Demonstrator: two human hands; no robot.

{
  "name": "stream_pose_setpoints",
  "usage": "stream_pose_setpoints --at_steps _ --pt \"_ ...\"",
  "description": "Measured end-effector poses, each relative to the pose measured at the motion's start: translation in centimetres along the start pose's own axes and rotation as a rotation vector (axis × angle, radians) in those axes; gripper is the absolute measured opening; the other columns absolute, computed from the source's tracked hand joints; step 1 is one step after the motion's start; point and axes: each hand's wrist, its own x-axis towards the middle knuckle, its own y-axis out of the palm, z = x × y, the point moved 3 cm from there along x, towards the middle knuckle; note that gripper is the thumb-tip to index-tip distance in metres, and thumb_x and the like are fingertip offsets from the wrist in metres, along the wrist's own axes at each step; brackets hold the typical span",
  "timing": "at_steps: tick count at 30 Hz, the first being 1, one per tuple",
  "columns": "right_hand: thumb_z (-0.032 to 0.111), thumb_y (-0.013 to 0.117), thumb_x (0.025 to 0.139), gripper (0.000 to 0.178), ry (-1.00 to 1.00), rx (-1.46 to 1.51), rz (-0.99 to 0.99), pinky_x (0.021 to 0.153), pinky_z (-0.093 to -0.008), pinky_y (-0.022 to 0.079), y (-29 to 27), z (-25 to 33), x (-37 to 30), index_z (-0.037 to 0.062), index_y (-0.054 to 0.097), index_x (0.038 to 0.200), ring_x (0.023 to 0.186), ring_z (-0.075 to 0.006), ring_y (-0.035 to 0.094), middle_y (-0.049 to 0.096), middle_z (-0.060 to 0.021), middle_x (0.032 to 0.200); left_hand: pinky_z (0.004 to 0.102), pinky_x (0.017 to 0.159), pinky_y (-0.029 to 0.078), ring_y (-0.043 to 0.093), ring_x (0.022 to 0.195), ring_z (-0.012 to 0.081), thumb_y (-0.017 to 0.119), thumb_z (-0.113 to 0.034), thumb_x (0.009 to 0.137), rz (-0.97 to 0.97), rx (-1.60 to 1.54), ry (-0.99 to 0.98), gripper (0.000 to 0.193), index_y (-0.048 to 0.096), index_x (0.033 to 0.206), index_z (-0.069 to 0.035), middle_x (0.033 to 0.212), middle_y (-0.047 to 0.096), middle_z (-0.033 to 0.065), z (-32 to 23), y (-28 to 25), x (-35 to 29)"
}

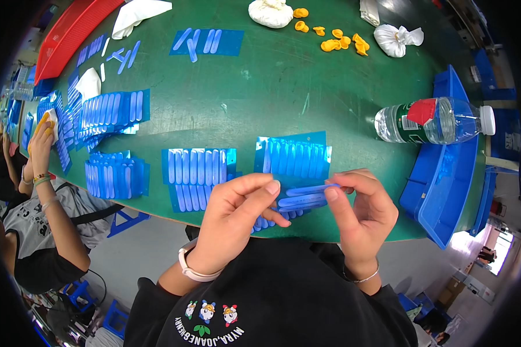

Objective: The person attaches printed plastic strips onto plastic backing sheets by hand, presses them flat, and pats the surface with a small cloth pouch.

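Two narrow, round-ended blue plastic strips [304, 200] lie between the thumb and fingers of my right hand [362, 211], their free ends pointing left. Close to those ends is my left hand [234, 211], thumb pressed to the forefinger and a lower finger stretched out beneath; whether anything thin is pinched there is hidden. Just beyond my hands, a blue film sheet [295, 153] carries a row of similar strips. More filled sheets [197, 168] lie left of it, partly overlapping. Other strips under my hands are mostly covered.
On the green table [231, 110], stacked blue sheets [116, 176] stand at left. A bottle [434, 122] lies on its side by a blue bin [440, 191] at right. Yellow finger cots [333, 44] and white cloth bundles [271, 13] are at the back. A co-worker's hand [42, 139] wipes sheets.
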Motion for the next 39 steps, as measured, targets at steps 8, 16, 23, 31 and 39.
stream_pose_setpoints --at_steps 8,16,23,31,39 --pt "-0.002 0.073 0.064 0.029 0.082 -0.056 -0.095 0.067 -0.0244 0.043 0.5 -0.1 -0.5 0.0024 0.059 0.090 0.071 -0.0140 0.054 0.062 -0.0065 0.078 0.0290 0.065 0.055 0.061 0.073 0.0157 0.052 -0.009 0.088 -0.007 -0.023 -0.013 0.019 0.058 0.098 0.007 0.082 0.056 0.0060 -0.1 0.2 -0.2" --pt "-0.002 0.074 0.064 0.028 0.037 -0.098 -0.074 0.064 -0.0239 0.044 0.9 0.2 -0.2 0.0032 0.059 0.087 0.072 -0.0136 0.053 0.059 -0.0057 0.077 0.0268 0.067 0.054 0.062 0.078 0.0153 0.053 -0.005 0.087 0.038 0.052 0.095 0.019 0.058 0.101 0.006 0.094 0.063 0.0132 -0.3 0.6 -0.3" --pt "0.005 0.077 0.060 0.032 -0.279 -0.496 -0.084 0.070 -0.0279 0.038 1.2 1.6 -0.4 0.0055 0.060 0.087 0.072 -0.0180 0.050 0.060 -0.0033 0.072 0.0293 0.063 0.054 0.064 0.075 0.0179 0.057 -0.003 0.083 -0.050 0.325 0.201 0.018 0.058 0.098 0.007 0.090 0.064 0.0140 -0.5 0.7 -0.3" --pt "0.011 0.072 0.068 0.026 0.000 -0.201 -0.116 0.077 -0.0286 0.040 -1.2 0.8 1.4 0.0019 0.061 0.090 0.081 -0.0201 0.054 0.061 -0.0078 0.088 0.0231 0.060 0.051 0.063 0.069 0.0126 0.059 -0.002 0.083 -0.108 0.427 0.382 0.018 0.059 0.099 0.006 0.080 0.065 0.0117 -1.2 0.1 -0.8" --pt "0.007 0.065 0.076 0.005 0.471 0.228 0.166 0.075 -0.0275 0.041 0.0 -1.0 1.4 0.0021 0.064 0.077 0.079 -0.0142 0.055 0.062 -0.0048 0.076 0.0246 0.056 0.050 0.063 0.061 0.0170 0.058 -0.003 0.082 -0.126 0.380 0.238 0.013 0.056 0.088 0.009 0.078 0.064 0.0127 -1.0 1.3 -0.4"
